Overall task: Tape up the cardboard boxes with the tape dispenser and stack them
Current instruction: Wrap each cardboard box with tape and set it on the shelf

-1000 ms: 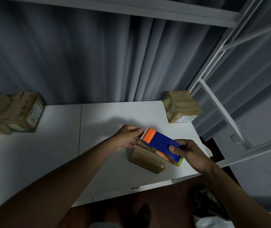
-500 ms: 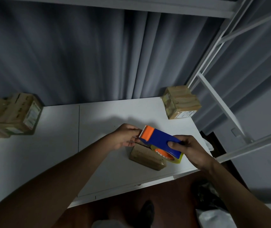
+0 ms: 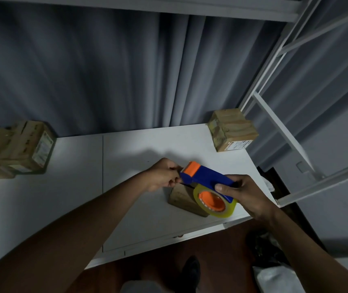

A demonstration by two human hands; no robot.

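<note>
Both hands work above the table (image 3: 80, 187): right hand (image 3: 247, 193) grips the tape dispenser (image 3: 207, 182), left hand (image 3: 164, 176) pinches at its orange tip. Beneath, toward 5 o'clock, lies a cardboard box (image 3: 181, 197).

From here I can't see most of the small cardboard box (image 3: 182, 197); the tape dispenser (image 3: 208, 182) covers it. The left hand (image 3: 162, 175) hides its fingertips at the dispenser's front. The stacked boxes (image 3: 10, 149) run off the left edge.
</note>
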